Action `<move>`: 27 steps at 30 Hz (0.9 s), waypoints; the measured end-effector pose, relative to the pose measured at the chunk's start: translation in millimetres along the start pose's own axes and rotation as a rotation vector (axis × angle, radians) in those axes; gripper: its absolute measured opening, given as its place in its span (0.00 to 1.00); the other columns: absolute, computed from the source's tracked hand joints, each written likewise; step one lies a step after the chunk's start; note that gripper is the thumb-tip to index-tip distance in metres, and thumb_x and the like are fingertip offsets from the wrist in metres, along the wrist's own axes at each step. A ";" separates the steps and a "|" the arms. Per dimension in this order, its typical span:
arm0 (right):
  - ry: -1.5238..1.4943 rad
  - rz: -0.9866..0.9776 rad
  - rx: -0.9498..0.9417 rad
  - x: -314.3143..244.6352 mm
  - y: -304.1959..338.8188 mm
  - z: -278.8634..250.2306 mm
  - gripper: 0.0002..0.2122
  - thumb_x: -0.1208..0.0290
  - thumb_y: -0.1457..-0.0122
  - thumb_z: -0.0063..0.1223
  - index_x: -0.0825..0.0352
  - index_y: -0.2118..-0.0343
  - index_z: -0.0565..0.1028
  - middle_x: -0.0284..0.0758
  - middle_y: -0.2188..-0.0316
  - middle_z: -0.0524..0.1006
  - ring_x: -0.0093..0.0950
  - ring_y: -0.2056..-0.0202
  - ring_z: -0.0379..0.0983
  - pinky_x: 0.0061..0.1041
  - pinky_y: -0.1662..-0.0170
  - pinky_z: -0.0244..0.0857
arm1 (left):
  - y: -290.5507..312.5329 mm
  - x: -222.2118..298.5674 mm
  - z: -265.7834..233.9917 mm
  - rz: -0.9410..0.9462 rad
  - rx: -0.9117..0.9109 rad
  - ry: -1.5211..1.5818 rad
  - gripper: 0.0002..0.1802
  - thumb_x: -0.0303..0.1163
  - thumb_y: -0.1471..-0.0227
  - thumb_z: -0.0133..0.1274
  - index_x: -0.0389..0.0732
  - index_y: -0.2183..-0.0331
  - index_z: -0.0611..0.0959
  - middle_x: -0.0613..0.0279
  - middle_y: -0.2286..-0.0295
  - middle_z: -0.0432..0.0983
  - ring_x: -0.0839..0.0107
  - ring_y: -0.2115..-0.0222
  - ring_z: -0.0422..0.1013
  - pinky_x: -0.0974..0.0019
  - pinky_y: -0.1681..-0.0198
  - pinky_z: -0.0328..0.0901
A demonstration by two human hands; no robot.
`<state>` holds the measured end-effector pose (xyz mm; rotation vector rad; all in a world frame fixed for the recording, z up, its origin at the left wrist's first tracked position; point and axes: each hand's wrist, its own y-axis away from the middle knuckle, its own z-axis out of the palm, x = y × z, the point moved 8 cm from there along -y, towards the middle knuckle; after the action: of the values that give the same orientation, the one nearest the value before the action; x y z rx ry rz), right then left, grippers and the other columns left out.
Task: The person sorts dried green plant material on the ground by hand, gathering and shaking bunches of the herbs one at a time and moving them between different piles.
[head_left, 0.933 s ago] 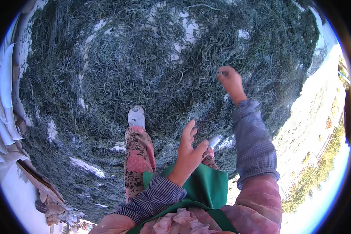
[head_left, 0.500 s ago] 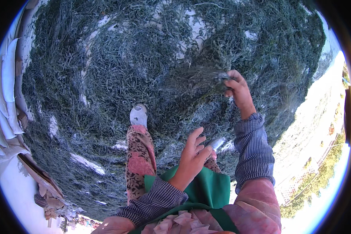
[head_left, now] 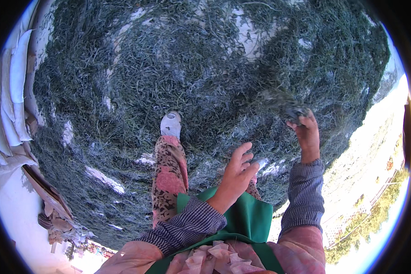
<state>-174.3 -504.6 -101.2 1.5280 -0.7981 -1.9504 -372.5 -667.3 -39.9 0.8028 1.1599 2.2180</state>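
A wide layer of stringy dark-green seaweed point(head_left: 182, 77) lies spread over the pale ground. My right hand point(head_left: 307, 134), out to the right, is closed round a clump of seaweed point(head_left: 293, 109). Motion smears the loose strands of that clump, which trail up and to the left over the layer. My left hand point(head_left: 235, 177) hovers in front of my green apron point(head_left: 246, 214), fingers apart and slightly bent, holding nothing.
My left foot, in a pale shoe point(head_left: 171, 124), stands among the strands; my other shoe point(head_left: 261, 163) is partly hidden behind my left hand. White sheets or sacks point(head_left: 16, 86) line the left edge. Sunlit pale ground point(head_left: 351, 182) and greenery point(head_left: 388, 201) lie to the right.
My right hand has moved right and toward me, drawing the clump of seaweed along with it. My left hand keeps nearly the same pose. The whole view has shifted slightly.
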 end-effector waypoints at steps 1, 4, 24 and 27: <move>-0.112 -0.046 -0.138 -18.9 -0.7 8.9 0.12 0.80 0.50 0.48 0.68 0.60 0.71 0.38 0.65 0.76 0.27 0.71 0.73 0.32 0.61 0.73 | 1.1 -0.5 0.5 -0.044 -0.027 -0.016 0.31 0.23 0.47 0.49 0.37 0.43 0.59 0.54 0.45 0.56 0.62 0.45 0.56 0.62 0.45 0.57; 0.909 0.300 0.364 6.6 -50.1 -193.8 0.05 0.77 0.50 0.51 0.64 0.68 0.73 0.33 0.74 0.76 0.23 0.74 0.73 0.25 0.69 0.72 | 3.6 9.2 9.6 0.080 -0.145 -0.178 0.28 0.26 0.46 0.49 0.37 0.44 0.60 0.52 0.46 0.58 0.60 0.44 0.56 0.61 0.44 0.56; 0.395 0.497 -0.454 207.2 -93.1 299.8 0.25 0.71 0.52 0.51 0.70 0.49 0.65 0.42 0.57 0.74 0.33 0.59 0.73 0.32 0.57 0.69 | 40.1 -1.9 -8.1 0.358 -0.460 -1.159 0.30 0.36 0.58 0.56 0.38 0.52 0.69 0.52 0.56 0.66 0.55 0.57 0.66 0.51 0.49 0.59; -0.121 0.169 -0.523 66.2 -51.9 288.5 0.31 0.63 0.56 0.53 0.71 0.47 0.65 0.45 0.51 0.70 0.40 0.52 0.70 0.40 0.49 0.66 | 43.8 12.8 -7.3 0.373 -0.422 -1.185 0.29 0.37 0.58 0.58 0.40 0.52 0.71 0.53 0.58 0.66 0.58 0.60 0.68 0.47 0.51 0.60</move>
<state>-472.5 -480.4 -129.4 1.0090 -0.3986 -1.9380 -393.6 -684.9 -2.8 1.8315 -0.0331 1.5822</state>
